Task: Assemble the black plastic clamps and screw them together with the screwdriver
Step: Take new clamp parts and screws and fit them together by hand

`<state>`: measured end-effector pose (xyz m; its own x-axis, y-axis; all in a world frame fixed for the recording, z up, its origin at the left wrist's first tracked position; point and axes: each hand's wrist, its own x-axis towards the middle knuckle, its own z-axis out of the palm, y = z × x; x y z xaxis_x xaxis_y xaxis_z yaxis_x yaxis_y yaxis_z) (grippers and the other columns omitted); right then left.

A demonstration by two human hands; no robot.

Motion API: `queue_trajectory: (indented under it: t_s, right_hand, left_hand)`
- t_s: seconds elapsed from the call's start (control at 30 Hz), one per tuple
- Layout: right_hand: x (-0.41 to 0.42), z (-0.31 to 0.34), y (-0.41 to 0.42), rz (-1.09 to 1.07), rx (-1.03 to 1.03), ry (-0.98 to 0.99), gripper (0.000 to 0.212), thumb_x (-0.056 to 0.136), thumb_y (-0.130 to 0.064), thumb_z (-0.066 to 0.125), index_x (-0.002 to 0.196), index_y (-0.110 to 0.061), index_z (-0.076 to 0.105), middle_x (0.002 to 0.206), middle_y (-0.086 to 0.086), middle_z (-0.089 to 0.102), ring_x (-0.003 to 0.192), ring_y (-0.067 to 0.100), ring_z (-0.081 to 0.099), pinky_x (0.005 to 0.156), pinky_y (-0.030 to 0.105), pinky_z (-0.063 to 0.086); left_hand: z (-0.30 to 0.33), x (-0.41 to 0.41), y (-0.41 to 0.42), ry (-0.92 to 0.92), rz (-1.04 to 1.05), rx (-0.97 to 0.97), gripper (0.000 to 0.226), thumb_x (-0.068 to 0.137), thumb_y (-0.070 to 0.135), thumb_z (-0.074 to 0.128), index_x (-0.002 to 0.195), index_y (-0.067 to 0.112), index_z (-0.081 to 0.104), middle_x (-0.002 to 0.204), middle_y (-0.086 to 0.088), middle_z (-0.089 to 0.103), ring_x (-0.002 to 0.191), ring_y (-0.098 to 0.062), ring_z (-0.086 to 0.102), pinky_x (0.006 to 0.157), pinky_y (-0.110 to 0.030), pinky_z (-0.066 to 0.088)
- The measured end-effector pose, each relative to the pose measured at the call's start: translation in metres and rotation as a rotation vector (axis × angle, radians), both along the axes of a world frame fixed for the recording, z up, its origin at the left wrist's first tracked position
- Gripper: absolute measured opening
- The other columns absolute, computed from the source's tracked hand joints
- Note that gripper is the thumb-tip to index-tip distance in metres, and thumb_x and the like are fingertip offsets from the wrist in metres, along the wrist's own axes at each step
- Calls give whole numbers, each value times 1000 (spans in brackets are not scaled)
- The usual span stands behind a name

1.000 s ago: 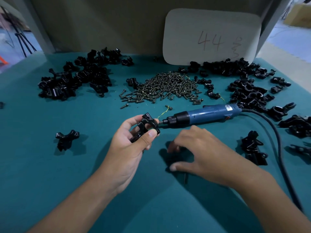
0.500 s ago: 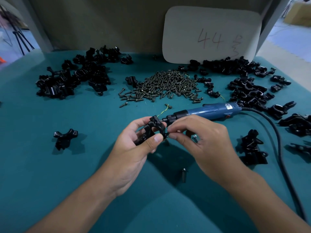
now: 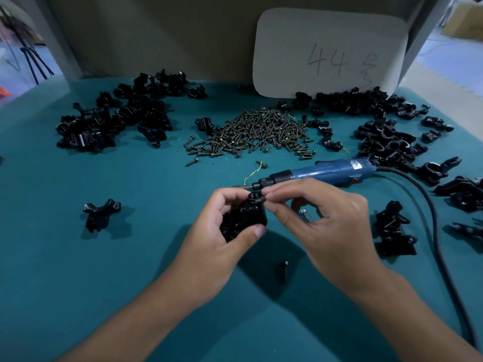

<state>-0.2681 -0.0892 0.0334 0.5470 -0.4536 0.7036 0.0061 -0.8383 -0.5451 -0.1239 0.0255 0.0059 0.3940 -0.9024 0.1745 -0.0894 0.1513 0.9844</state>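
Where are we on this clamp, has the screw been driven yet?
Not yet. The left hand holds the clamp while the right hand pinches a screw at its top. The screwdriver lies untouched on the table. Piles of loose clamp parts and screws remain.

A white card (image 3: 330, 52) marked "44" in red leans against the back wall (image 3: 156, 35) on the teal table (image 3: 78, 270). A tripod (image 3: 31, 58) stands far left.
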Motion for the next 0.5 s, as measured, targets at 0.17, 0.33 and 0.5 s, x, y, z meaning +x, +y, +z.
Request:
queue_trajectory:
  t_s: [0.17, 0.33, 0.5]
  right_hand:
    - [1, 0, 1, -13, -3, 23, 7, 85, -3, 81, 90, -7, 77, 93, -5, 76, 89, 9, 73, 72, 32, 58]
    - [0, 2, 5, -27, 2, 48, 5, 85, -8, 81, 89, -10, 78, 90, -7, 76, 85, 8, 72, 72, 30, 57]
    - [1, 4, 6, 5, 133, 81, 7, 86, -14, 79, 93, -14, 81, 99, -8, 73, 90, 10, 71, 74, 24, 56]
  left_hand:
    - [1, 3, -2, 15, 32, -24, 38, 80, 18, 71, 115, 22, 56, 102, 12, 71, 98, -4, 65, 90, -21, 50]
    - [-1, 2, 0, -21, 27, -27, 36, 83, 17, 71, 114, 26, 56, 104, 13, 69, 102, -7, 65, 96, -31, 52]
    - [-1, 5, -1, -32, 35, -28, 33, 85, 20, 71, 113, 31, 56, 104, 15, 70, 98, -3, 65, 87, -19, 49]
